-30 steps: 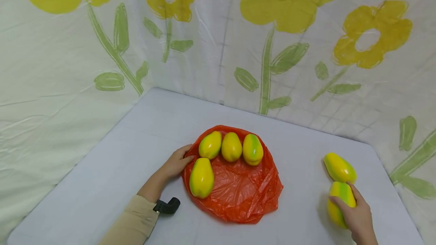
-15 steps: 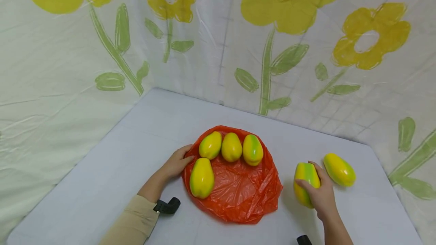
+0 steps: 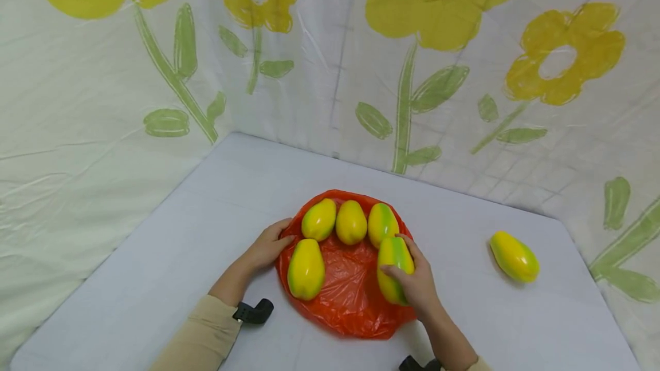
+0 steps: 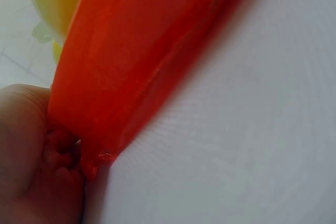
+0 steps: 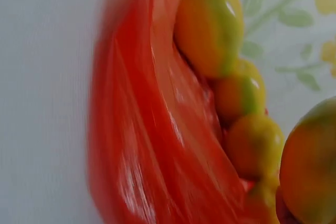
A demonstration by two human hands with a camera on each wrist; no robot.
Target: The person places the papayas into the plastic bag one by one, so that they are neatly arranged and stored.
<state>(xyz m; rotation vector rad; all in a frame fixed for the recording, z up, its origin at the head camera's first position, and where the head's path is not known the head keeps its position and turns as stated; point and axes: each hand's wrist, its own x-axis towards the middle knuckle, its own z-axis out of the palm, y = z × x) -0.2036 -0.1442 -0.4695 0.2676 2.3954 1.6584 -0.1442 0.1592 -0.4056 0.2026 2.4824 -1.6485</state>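
Note:
A red plastic bag [image 3: 350,296] lies spread on the table, its rim raised around several yellow-green papayas. Three, including the middle papaya [image 3: 351,223], line its far side; another papaya [image 3: 306,269] sits at the left. My left hand [image 3: 265,247] pinches the bag's left edge, and the left wrist view shows fingers curled at the red plastic [image 4: 121,51]. In my right hand [image 3: 420,285] a green-striped papaya [image 3: 394,259] is gripped above the bag's right part, overlapping the far-right papaya in view. The right wrist view has this held papaya [image 5: 312,166] at its right edge.
One loose papaya [image 3: 514,257] lies on the white table [image 3: 464,228] to the right of the bag. Behind the table hangs a flower-printed curtain [image 3: 319,73]. Black wrist devices [image 3: 254,311] sit on both forearms.
My right hand has carried the green-striped papaya leftward from beside the loose one to over the bag. The left hand stays at the bag's edge.

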